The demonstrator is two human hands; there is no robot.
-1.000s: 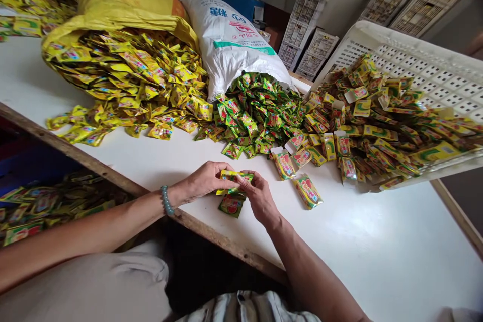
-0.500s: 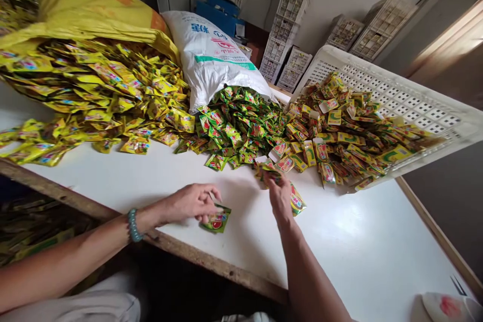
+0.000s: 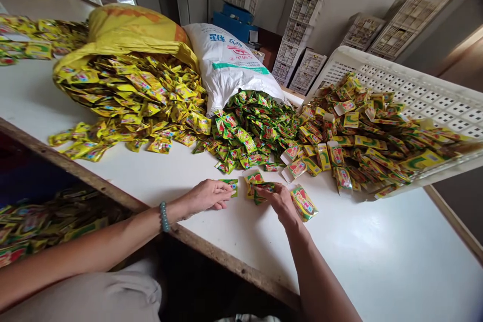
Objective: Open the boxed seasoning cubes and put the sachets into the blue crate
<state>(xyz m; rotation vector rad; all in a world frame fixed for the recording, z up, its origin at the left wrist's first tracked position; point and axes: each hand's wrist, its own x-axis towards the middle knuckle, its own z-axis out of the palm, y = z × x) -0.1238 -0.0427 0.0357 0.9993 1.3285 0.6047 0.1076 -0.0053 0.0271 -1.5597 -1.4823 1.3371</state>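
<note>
My left hand (image 3: 211,194), with a beaded bracelet at the wrist, pinches a small green packet (image 3: 231,187) just above the white table (image 3: 234,231). To its right, my right hand (image 3: 279,201) has its fingers closed on another green packet (image 3: 261,194). Directly behind that packet is an open yellow-green box (image 3: 252,179). A second box (image 3: 303,202) lies flat on the table right of my right hand. Behind both hands, a heap of green packets (image 3: 252,128) spills from a white sack (image 3: 230,63).
Yellow packets (image 3: 151,93) pour from a yellow sack (image 3: 132,25) at the left. Many small boxes (image 3: 362,143) spill from a tipped white crate (image 3: 418,95) at the right. The table's wooden edge (image 3: 226,256) runs close to me. Stacked crates (image 3: 302,20) stand behind.
The view has shifted left. My left hand has taken hold of the green packet that lay beneath it and moved nearer my right hand. The box behind my right hand now shows more clearly.
</note>
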